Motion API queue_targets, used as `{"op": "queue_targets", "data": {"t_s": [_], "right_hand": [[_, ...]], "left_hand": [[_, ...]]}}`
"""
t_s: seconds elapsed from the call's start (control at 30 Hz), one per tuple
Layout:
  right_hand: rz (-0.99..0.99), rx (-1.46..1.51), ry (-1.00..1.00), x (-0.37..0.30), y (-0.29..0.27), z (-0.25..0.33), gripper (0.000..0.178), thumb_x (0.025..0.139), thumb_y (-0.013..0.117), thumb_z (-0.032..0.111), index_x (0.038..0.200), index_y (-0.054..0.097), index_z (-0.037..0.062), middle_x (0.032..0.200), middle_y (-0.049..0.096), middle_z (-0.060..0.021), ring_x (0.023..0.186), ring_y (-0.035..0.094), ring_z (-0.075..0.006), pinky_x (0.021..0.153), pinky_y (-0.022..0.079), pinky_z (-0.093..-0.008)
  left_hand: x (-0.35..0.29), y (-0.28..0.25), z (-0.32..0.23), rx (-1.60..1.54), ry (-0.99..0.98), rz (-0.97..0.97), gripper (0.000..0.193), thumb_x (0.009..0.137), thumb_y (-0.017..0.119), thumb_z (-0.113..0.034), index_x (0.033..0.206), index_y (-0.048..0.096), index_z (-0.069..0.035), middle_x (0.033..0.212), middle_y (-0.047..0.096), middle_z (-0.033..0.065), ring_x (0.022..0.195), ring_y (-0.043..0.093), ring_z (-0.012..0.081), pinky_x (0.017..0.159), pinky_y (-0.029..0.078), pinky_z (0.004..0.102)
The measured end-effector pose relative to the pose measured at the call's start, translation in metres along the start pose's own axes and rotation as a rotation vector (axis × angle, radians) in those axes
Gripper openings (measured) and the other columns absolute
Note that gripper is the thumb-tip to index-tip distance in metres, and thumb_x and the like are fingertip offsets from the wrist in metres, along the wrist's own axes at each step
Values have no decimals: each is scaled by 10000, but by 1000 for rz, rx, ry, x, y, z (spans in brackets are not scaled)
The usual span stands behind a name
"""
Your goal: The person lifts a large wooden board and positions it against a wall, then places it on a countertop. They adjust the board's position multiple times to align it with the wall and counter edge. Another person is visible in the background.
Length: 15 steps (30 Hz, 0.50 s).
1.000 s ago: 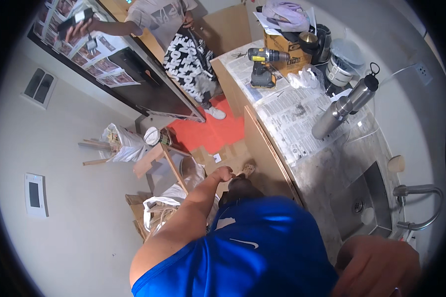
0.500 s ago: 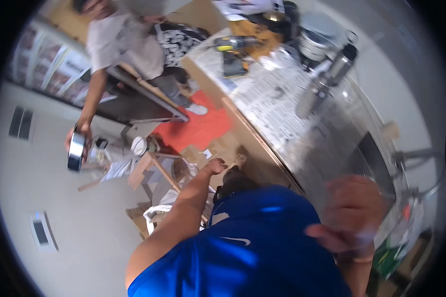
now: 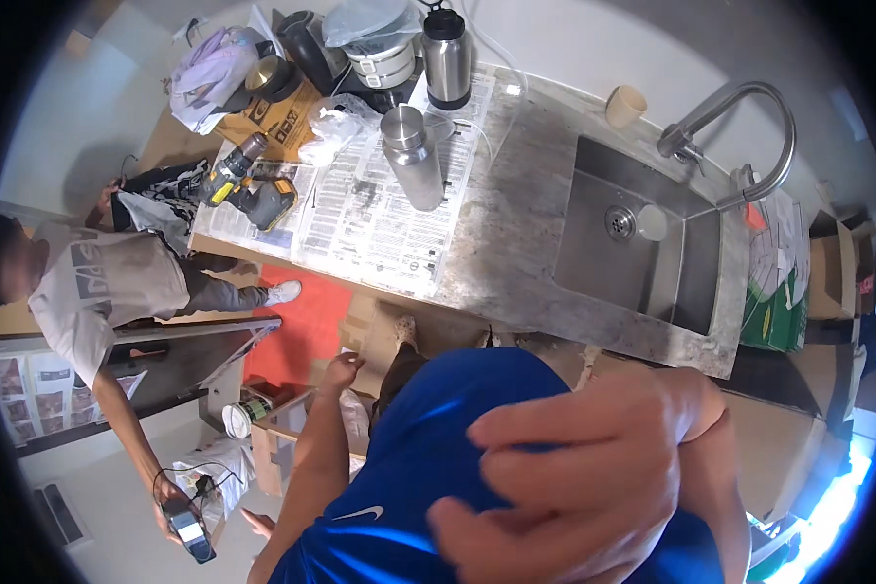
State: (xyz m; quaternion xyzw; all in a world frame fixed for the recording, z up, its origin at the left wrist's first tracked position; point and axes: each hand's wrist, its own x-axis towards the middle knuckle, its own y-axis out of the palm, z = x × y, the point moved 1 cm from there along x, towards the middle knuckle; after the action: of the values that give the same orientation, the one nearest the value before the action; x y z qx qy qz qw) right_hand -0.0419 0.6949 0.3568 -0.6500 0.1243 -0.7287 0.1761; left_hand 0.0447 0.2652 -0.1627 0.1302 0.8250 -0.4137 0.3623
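My right hand (image 3: 584, 477) is raised close in front of the blue shirt (image 3: 438, 428), its fingers apart and nothing held in it. My left hand (image 3: 341, 372) hangs low beside my leg, above the cardboard-covered floor. Its fingers are loosely bent with the thumb apart, and I see nothing in it. On the counter beyond stand a steel bottle (image 3: 414, 161) and a black-lidded steel flask (image 3: 447, 68). A yellow-and-black cordless drill (image 3: 248, 190) lies on newspaper (image 3: 375, 219) at the counter's left end.
A steel sink (image 3: 594, 234) with a curved faucet (image 3: 784, 127) is set in the counter. At left, another person (image 3: 117, 282) holds out a phone (image 3: 187, 530). Cardboard boxes (image 3: 774, 438) stand at right. Red sheeting (image 3: 302, 321) covers some floor.
The view has swung right, bringing the whole sink into sight. My right hand has moved left across my front, fingers spread. My left arm still hangs down.
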Motion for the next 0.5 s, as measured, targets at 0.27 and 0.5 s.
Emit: {"op": "queue_targets", "data": {"t_s": [0.27,0.5], "right_hand": [[119,94,656,-106,8,-20,359,762,897,104,990,621,100,882,661,-68,730,660,-217,627,532,-335],[159,72,1189,-224,34,-16,265,827,817,45,1017,633,48,974,642,-92,738,599,-194,677,510,-315]], "left_hand": [[15,-32,-15,-116,77,-106,536,950,653,-415,1297,698,-8,1256,719,236,1220,676,352,1071,493,430],[37,-59,-52,-649,122,-448,421,989,634,-414,1136,737,-34,1087,766,167,1031,724,279,956,532,398]]}}
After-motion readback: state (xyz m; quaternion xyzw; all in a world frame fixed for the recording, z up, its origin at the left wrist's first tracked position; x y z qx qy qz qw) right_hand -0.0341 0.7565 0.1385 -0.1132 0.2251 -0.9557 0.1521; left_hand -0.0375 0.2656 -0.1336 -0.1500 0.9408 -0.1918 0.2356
